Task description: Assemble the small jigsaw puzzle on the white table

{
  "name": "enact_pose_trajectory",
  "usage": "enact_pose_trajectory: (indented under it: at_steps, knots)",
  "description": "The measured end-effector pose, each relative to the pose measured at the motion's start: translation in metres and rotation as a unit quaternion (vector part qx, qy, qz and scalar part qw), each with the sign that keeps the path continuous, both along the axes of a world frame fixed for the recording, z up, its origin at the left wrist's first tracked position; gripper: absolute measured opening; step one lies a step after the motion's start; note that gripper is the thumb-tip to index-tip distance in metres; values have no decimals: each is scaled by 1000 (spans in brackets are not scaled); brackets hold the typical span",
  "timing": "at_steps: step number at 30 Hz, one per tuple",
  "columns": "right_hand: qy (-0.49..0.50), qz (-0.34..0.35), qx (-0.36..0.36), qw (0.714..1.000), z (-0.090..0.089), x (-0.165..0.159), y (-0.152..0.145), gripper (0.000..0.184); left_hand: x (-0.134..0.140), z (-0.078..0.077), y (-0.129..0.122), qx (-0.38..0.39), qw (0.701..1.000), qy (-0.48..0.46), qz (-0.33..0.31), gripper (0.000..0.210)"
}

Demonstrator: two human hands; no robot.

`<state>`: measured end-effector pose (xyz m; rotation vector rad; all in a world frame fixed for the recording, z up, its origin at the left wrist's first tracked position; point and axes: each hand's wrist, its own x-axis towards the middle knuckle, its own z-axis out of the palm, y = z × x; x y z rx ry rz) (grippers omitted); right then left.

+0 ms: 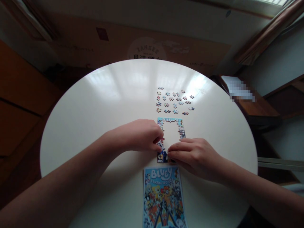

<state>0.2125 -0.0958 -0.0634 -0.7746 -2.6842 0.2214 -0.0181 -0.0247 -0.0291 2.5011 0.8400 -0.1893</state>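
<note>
A jigsaw border (169, 120) lies on the white table, its edge pieces joined around a bare middle. My left hand (147, 134) is closed over the border's left side, with curled fingers and the thumb gripping at its lower part. From the right, my right hand (196, 153) reaches over the lower right corner. Its fingers are pressed together, their tips at the bottom row; whatever is under them is hidden. Beyond the border, several loose jigsaw pieces (166, 104) are spread out singly. Nearer to me, a printed picture sheet (163, 196) with "Bluey" lettering lies flat.
The round white table (95, 104) has a curved edge on the far side and both flanks. Behind it stands a large printed cardboard panel (114, 44). A brown wooden stand (258, 106) with a blurred pale item is at the right, and orange-brown cabinets (21, 82) are at the left.
</note>
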Motion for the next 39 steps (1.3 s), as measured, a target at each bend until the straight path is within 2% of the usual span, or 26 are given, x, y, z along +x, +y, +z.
enact_pose_trajectory:
  at_steps: [13,21,30,39]
  knots:
    - [-16,4,5,1000,1,1,-1,19,0,-2,1,-5,1000,-7,4,24]
    - [-56,1,39,998,3,1,-4,22,0,-1,-1,-5,1000,-18,-2,22]
    - [-21,19,32,999,-5,10,-2,21,3,-5,-2,6,1000,-12,3,30]
    - [28,16,15,999,-3,18,3,19,6,-1,-2,-2,1000,5,1,30]
